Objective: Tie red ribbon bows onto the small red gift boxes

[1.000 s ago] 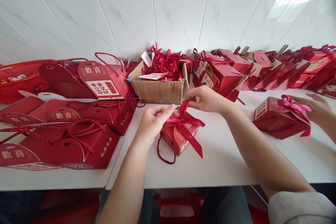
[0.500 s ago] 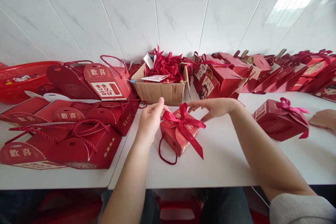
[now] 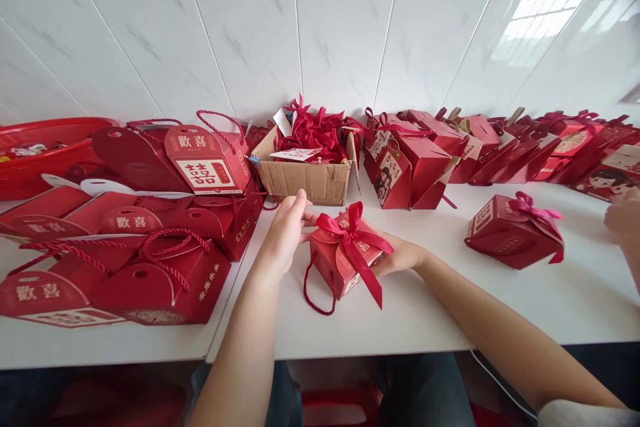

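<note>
A small red gift box (image 3: 333,267) stands on the white table in front of me, tied on top with a red ribbon bow (image 3: 353,235). Its dark red cord handle hangs down on the left side. My right hand (image 3: 397,255) is against the right side of the box, its fingers partly hidden behind it. At the back left corner is my left hand (image 3: 289,230), thumb up and fingers apart, close to the box; whether the fingertips touch it cannot be made out.
Behind the box stands a cardboard carton (image 3: 305,180) full of red ribbons (image 3: 320,130). Red boxes with cord handles (image 3: 165,280) fill the left, near a red basket (image 3: 60,127). More boxes (image 3: 430,160) line the wall. Another bowed box (image 3: 515,233) sits right, near another person's hand (image 3: 623,220).
My right hand has come down from behind the bow to the right side of the box. My left hand stays at the left. The other person's hand has moved up, away from the right-hand box.
</note>
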{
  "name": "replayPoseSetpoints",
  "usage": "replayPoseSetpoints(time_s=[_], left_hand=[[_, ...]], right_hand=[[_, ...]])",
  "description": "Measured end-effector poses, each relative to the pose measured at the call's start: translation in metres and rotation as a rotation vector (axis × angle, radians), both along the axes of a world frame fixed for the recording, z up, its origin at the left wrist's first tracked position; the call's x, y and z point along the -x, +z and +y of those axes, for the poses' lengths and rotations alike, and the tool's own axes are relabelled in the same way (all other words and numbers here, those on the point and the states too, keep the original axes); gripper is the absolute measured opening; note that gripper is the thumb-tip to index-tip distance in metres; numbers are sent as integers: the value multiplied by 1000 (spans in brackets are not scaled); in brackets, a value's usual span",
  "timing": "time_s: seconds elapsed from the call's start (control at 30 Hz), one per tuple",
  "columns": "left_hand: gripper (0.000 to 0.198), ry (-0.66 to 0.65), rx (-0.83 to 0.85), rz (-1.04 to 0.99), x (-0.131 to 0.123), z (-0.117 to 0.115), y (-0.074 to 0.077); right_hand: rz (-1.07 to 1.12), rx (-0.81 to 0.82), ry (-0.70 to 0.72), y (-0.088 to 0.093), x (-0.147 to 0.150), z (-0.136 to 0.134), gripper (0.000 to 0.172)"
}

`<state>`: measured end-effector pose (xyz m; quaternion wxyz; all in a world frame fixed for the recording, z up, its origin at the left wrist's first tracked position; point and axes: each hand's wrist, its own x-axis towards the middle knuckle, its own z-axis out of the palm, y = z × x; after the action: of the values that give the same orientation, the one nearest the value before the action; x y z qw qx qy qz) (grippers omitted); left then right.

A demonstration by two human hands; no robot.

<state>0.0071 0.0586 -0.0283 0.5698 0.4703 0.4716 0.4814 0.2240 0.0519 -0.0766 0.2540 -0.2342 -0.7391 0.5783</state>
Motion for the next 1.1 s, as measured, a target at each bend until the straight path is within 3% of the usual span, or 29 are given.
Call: replayPoseSetpoints(time_s=[0.1, 0.17, 0.3, 0.4, 0.63, 0.83, 1.0, 1.1], left_hand=[[46, -29, -23, -21, -2, 0, -2], [43, -13, -67, -47, -4, 1, -4], [37, 183, -170, -14, -2, 7, -6], [32, 271, -212, 99, 1, 8, -5], [20, 152, -269, 345, -2, 2, -4], [18, 1, -341, 708, 3, 8, -17], [19, -93, -210, 956, 8, 6, -29], [25, -175, -138, 1046, 9, 3, -29]], right_hand=[[69, -27, -59, -2, 8, -6, 92], [73, -109, -179, -6, 12, -8, 95], [31, -365, -537, -15, 13, -5, 110], [24, -459, -683, -21, 9, 2, 109], [-15, -487, -746, -25, 3, 10, 105], [-89, -571, -752, -24, 2, 11, 108], [-42, -595, -831, -18, -5, 10, 109], [20, -611, -809, -10, -11, 8, 105]])
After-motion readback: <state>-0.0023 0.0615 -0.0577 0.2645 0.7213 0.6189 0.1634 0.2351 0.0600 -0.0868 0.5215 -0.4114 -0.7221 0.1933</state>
